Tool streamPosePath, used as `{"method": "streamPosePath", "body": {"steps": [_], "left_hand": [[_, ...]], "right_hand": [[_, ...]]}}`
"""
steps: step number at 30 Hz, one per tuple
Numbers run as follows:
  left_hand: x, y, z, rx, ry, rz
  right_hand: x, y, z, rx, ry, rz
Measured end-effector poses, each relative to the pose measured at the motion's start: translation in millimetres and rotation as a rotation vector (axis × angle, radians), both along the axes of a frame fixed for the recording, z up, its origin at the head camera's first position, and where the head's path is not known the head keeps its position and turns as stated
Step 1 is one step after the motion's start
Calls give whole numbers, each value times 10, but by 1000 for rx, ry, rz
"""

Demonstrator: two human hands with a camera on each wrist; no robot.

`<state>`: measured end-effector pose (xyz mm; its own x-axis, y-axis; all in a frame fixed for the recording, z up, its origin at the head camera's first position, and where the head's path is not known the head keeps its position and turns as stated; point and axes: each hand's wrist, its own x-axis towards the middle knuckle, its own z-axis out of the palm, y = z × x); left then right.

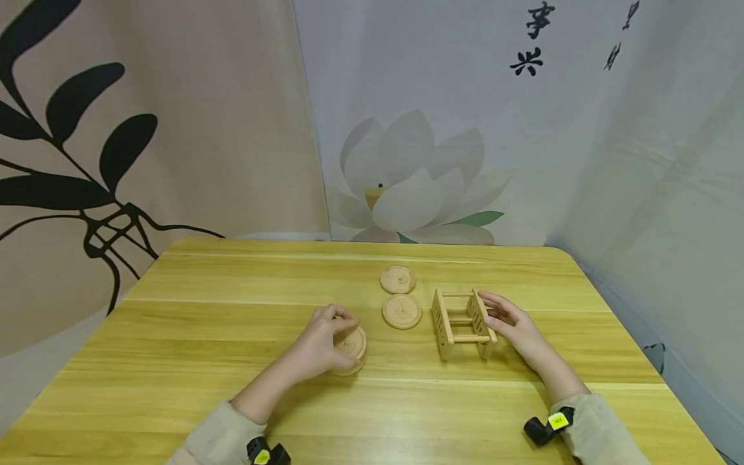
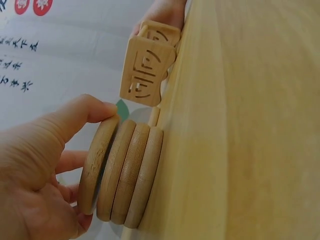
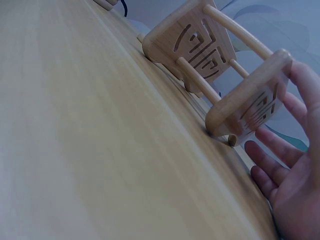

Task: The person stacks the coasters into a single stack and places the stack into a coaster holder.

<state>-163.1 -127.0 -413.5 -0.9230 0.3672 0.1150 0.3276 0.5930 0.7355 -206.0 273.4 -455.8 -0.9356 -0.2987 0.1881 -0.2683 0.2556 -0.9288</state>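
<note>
Between the bent thumb and fingers of the left hand (image 1: 321, 343), a round wooden disc (image 2: 95, 170) is pinched, tilted over three stacked discs (image 2: 131, 175). Loosely curved, the right hand (image 1: 519, 328) grips the near side panel of a wooden rack (image 1: 443, 326). Between both hands, two flat discs (image 1: 401, 312) lie on the tabletop (image 1: 418, 413).

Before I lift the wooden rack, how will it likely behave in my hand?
The rack looks stiff, since wooden rods join its two side panels. It is probably light for its size, being mostly open frame. With flat, squarish panels, it should hardly roll.
</note>
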Motion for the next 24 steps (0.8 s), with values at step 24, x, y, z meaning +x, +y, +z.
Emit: {"method": "streamPosePath", "body": {"steps": [24], "left_hand": [[-26, -21, -26, -9, -1, -19]], "right_hand": [[16, -24, 29, -6, 16, 0]]}}
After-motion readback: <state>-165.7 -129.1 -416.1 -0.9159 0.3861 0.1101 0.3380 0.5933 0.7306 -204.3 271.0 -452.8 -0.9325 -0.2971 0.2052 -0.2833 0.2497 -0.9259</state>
